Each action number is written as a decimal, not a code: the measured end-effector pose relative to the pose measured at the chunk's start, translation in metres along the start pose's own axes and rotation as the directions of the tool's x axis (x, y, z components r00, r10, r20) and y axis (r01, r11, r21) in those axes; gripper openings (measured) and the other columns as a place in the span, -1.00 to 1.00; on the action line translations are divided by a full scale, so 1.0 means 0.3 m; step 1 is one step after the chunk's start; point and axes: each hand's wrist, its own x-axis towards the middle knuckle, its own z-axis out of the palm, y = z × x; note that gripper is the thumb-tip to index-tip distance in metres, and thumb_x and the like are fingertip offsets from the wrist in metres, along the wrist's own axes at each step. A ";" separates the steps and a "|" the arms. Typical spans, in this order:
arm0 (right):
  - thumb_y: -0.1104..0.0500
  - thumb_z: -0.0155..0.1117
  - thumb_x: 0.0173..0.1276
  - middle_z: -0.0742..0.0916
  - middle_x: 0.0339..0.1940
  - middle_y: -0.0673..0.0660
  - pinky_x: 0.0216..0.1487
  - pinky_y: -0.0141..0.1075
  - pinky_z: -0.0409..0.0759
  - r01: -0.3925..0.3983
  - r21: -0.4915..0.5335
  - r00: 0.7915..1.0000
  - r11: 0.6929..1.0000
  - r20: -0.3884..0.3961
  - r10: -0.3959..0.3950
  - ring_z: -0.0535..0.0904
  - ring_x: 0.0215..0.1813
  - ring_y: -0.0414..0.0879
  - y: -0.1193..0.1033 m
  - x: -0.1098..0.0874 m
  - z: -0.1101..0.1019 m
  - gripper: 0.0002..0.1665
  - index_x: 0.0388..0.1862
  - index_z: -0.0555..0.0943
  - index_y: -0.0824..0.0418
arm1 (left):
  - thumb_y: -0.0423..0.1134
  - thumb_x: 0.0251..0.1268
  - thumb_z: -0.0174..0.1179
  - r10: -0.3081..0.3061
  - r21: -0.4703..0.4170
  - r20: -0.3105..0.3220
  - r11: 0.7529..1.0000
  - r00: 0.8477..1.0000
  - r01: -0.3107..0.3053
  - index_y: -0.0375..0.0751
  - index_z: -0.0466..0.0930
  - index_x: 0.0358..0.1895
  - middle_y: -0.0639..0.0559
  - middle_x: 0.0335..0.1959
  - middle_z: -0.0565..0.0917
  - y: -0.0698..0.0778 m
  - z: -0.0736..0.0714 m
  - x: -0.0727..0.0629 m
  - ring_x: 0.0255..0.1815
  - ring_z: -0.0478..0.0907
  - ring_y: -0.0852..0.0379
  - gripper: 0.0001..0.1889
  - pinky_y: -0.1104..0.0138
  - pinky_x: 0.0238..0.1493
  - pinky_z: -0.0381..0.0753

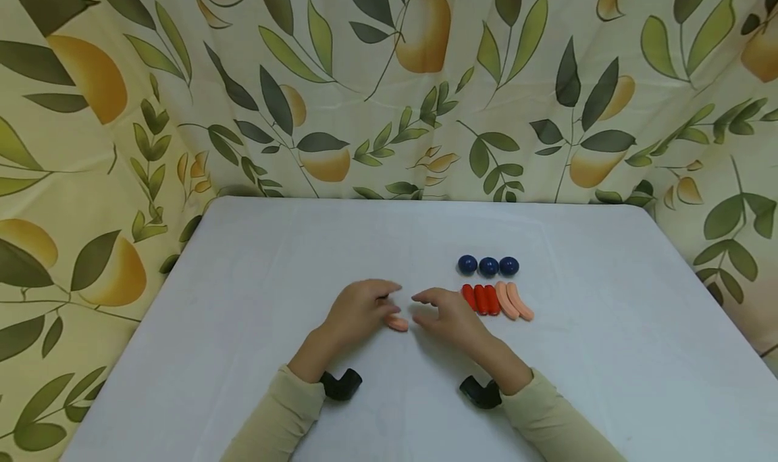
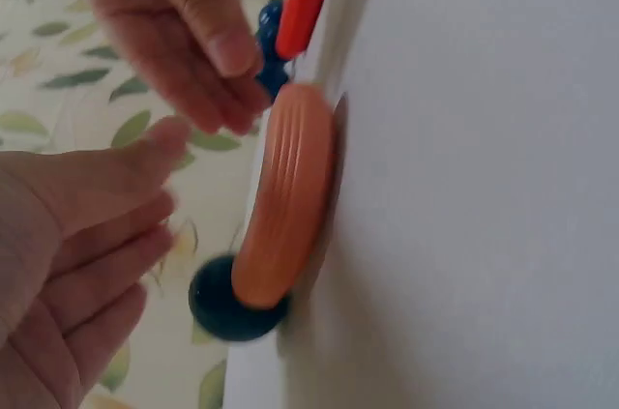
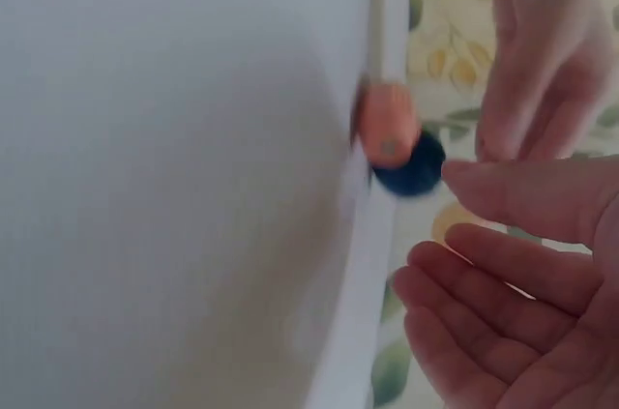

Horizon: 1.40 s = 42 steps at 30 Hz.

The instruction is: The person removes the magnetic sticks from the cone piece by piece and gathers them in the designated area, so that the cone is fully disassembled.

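Note:
My left hand (image 1: 361,313) hovers over the table, fingers loosely bent and holding nothing. Beside its fingertips lies a toy orange sausage (image 1: 398,323), slightly curved and grooved in the left wrist view. A dark blue ball (image 2: 227,303) sits behind that sausage; the head view mostly hides it under the left hand. Facing the left hand, my right hand (image 1: 456,319) has its thumb and fingers apart, with nothing between them. Just past the right hand is a row of red sausages (image 1: 481,300) and two orange sausages (image 1: 513,301), the nearest red one partly covered by the hand.
Behind the sausage row stand three dark blue balls (image 1: 489,267) side by side. The white table (image 1: 273,246) ends at a curtain (image 1: 377,131) printed with fruit and leaves. Black wrist devices (image 1: 342,385) are worn below both hands.

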 end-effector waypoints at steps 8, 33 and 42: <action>0.29 0.34 0.14 0.71 -0.23 0.16 -0.06 -0.11 0.53 0.004 -0.003 0.996 1.000 0.087 -0.004 0.60 -0.14 0.00 -0.050 0.022 0.062 -0.73 -0.15 0.65 0.37 | -0.21 0.22 0.22 -0.255 -0.159 0.009 0.954 0.967 0.254 -0.32 0.44 0.18 -0.16 0.14 0.48 -0.072 -0.032 -0.002 0.20 0.36 -0.06 -0.53 0.14 0.19 0.30; 0.39 0.35 0.07 0.72 -0.40 0.11 -0.24 -0.23 0.58 0.008 -0.073 0.999 0.997 0.049 -0.004 0.62 -0.32 -0.09 -0.058 0.009 0.063 -0.88 -0.36 0.72 0.32 | -0.32 0.22 0.19 -0.186 -0.130 -0.070 0.976 0.980 0.176 -0.36 0.54 0.06 -0.17 -0.01 0.59 -0.067 0.043 0.011 0.05 0.50 -0.04 -0.66 0.16 0.04 0.46; 0.43 0.34 0.06 0.72 -0.36 0.03 -0.17 -0.20 0.58 -0.011 -0.039 1.000 0.999 0.025 0.012 0.62 -0.26 -0.12 -0.024 -0.063 -0.029 -0.80 -0.30 0.72 0.26 | -0.30 0.25 0.16 -0.234 -0.021 -0.091 0.972 0.968 0.233 -0.31 0.53 0.07 -0.13 0.01 0.59 -0.052 0.074 0.067 0.06 0.49 -0.02 -0.66 0.19 0.04 0.46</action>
